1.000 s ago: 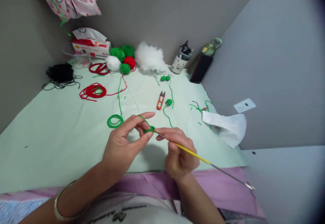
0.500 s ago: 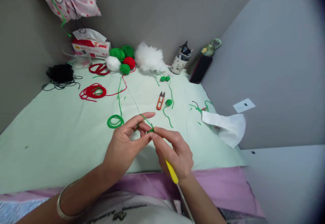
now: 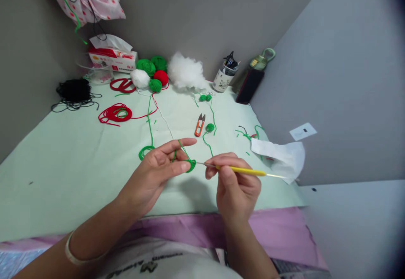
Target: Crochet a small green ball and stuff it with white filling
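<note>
Between the thumb and fingers of my left hand point(image 3: 155, 169) is a small green crochet piece point(image 3: 191, 166). Green yarn point(image 3: 183, 147) runs from it over my raised index finger. My right hand point(image 3: 238, 182) grips a crochet hook point(image 3: 242, 170) with a yellow handle, held nearly level. The hook's thin metal shaft points left and its tip meets the green piece; the exact tip is too small to make out. A coil of green yarn point(image 3: 144, 152) lies just behind my left hand, partly hidden by it.
Orange thread snips point(image 3: 199, 125) and a small green crochet ball point(image 3: 210, 127) lie beyond my hands. Farther back are yarn balls point(image 3: 161, 77), white stuffing point(image 3: 186, 72), red scissors point(image 3: 122, 85) and a pen cup point(image 3: 224, 79). White tissue point(image 3: 281, 154) sits at right.
My right hand has moved right and turned, swinging the hook from pointing down toward me to nearly level. The green piece now shows more clearly at my left fingertips.
</note>
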`<state>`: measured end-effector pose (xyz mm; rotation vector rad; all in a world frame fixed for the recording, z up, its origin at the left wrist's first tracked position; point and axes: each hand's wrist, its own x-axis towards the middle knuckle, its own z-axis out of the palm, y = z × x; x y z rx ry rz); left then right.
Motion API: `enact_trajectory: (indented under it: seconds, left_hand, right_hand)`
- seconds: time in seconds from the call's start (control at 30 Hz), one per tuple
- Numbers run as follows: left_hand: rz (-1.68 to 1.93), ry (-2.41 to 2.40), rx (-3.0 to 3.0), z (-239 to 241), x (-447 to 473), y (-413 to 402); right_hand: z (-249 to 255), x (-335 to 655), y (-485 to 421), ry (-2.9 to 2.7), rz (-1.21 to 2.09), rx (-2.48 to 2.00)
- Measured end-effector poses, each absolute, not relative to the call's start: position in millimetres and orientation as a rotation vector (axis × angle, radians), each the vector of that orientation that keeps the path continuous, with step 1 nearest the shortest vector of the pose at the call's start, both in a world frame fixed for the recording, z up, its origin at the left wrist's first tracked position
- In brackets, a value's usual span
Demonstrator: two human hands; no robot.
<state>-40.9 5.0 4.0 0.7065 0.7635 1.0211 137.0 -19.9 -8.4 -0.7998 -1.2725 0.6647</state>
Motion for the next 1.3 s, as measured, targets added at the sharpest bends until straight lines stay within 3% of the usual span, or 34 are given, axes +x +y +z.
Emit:
enact_trajectory:
  seconds: [0.2,0.57,0.73,0.97,1.17,1.3]
  left_hand:
    - [1.032,0.793,0.814,3.3,-38.5,4.7]
    - [1.1,0.793,0.787,-2.7,-28.5,-0.5]
    - [0.938,0.693,0.623,-4.2,-30.6,0.5]
    - [0.963,0.679,0.66,-8.1,-28.6,-0.1]
    - [1.046,0.764,0.688,-4.2,-22.9,-6.1]
    - [0.893,0.673,0.594,-4.0,-26.8,-3.1]
  right_hand:
    - [-13.1,134.4,-12.9,-1.189,0.859,-0.758]
    - [-23.4,125.1,-22.9,-1.579,0.291,-0.92]
    - [-32.6,126.6,-24.0,-1.703,0.015,-0.867]
    - [-21.8,128.4,-20.9,-1.682,0.252,-0.863]
    - [-35.2,129.0,-23.7,-1.779,-0.169,-0.915]
    - [-29.3,129.5,-24.5,-1.649,0.059,-0.89]
